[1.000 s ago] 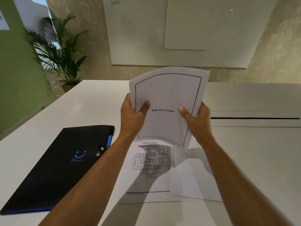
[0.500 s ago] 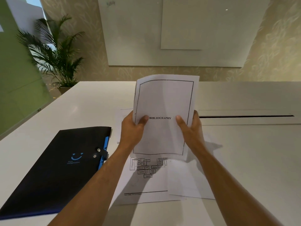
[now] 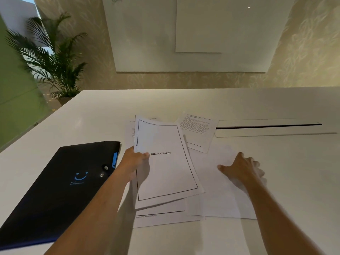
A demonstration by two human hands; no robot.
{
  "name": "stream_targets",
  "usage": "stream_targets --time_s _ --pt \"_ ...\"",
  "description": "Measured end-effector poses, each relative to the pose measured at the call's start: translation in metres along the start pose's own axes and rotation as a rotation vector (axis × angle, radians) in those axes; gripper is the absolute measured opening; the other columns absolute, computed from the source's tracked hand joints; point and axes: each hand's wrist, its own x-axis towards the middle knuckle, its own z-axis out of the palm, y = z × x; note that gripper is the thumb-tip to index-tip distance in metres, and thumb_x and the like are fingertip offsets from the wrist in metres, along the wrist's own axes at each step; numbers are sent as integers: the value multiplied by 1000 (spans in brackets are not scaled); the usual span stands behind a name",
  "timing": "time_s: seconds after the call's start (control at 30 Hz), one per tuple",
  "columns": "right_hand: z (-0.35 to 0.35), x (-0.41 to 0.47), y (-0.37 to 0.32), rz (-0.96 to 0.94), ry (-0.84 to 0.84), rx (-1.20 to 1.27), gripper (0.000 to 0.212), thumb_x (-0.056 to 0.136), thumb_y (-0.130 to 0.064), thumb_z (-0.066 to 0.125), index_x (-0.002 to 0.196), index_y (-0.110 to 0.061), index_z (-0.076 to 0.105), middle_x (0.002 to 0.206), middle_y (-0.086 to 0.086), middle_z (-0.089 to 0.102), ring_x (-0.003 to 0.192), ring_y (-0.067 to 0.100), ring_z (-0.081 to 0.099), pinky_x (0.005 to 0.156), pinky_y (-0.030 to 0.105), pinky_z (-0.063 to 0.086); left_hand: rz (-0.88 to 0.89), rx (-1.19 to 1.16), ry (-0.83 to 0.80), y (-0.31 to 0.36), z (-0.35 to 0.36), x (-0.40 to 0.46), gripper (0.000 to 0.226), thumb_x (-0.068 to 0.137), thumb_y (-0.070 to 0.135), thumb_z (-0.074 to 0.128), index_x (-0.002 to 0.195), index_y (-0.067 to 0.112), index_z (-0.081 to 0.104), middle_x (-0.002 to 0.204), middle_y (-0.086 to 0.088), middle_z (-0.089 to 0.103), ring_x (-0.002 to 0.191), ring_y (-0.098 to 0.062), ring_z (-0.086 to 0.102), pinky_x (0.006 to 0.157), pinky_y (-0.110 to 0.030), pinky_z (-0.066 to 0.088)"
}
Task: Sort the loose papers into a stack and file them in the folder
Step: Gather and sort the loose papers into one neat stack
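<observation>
My left hand (image 3: 133, 163) grips the left edge of a small stack of papers (image 3: 165, 173) whose top sheet reads BIBLIOGRAPHY, held low over the table. My right hand (image 3: 241, 167) lies flat, fingers spread, on a blank white sheet (image 3: 217, 197) to the right. Another sheet (image 3: 161, 216) with a black line shows under the held stack. A page of printed text (image 3: 197, 128) lies farther back. The black folder (image 3: 60, 188) with a blue smile logo and snap button lies shut at the left.
The white table (image 3: 294, 181) has a long cable slot (image 3: 266, 126) at the back right. A potted palm (image 3: 55, 63) stands beyond the table's far left corner, next to a green partition (image 3: 12, 92). A whiteboard (image 3: 184, 34) hangs on the far wall.
The stack has come down from upright in both hands to low over the table. My right hand has let go of it and moved right onto the blank sheet.
</observation>
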Motion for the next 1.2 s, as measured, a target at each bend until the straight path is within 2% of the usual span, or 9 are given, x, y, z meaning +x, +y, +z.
stream_targets --time_s 0.1,0.2,0.4,0.53,0.63,0.77,0.9,1.03,1.2 --pt "-2 -2 -4 -13 6 -45 90 68 -72 73 129 -11 49 128 19 57 120 38 52 95 49 46 -52 27 -22 -9 0 2 59 89 10 67 141 5 40 93 9 51 86 -11 47 87 -30 35" --pt "-3 -6 -6 -35 13 -54 88 71 -67 77 128 -6 51 125 21 59 116 39 55 96 48 50 -91 49 -49 -18 1 3 51 89 8 67 135 6 47 111 -1 59 89 -13 50 88 -31 37" --pt "-5 0 -2 -43 5 -6 90 68 -65 80 125 -3 51 119 20 64 110 39 61 87 44 53 -92 55 -41 -25 1 5 34 88 9 68 116 18 53 97 3 60 85 -12 55 82 -31 41" --pt "0 5 7 -80 63 43 82 62 -67 82 111 -5 57 99 14 68 79 31 55 65 36 45 -79 71 -40 -26 1 5 29 87 6 67 114 13 56 104 -3 63 86 -13 57 76 -28 43" --pt "5 8 11 -94 73 67 70 58 -69 81 92 -12 58 79 5 59 71 29 55 59 34 43 -75 79 -33 -26 2 3 32 88 6 66 118 12 56 105 -2 61 86 -13 55 78 -31 41" --pt "6 9 11 -80 37 89 62 58 -70 80 70 -19 46 71 3 53 65 28 52 57 35 44 -68 75 -36 -26 2 3 38 88 5 66 124 7 55 114 -7 62 99 -21 56 83 -32 43" --pt "6 10 9 -40 1 89 66 60 -69 82 75 -14 49 94 13 60 86 36 53 72 42 48 -71 67 -31 -27 1 3 40 87 3 67 125 3 56 120 -13 63 103 -25 59 86 -33 45" --pt "5 9 6 -32 25 103 86 59 -63 86 111 -3 52 119 23 60 112 44 56 87 48 49 -70 69 -30 -27 2 3 41 88 3 66 127 3 54 122 -13 63 106 -26 58 89 -33 45" --pt "3 5 -1 -41 32 163 82 63 -47 90 100 -13 26 114 24 61 108 45 60 75 45 45 -74 74 -10 -28 3 3 44 87 3 66 129 3 53 122 -14 62 108 -28 57 88 -34 45"
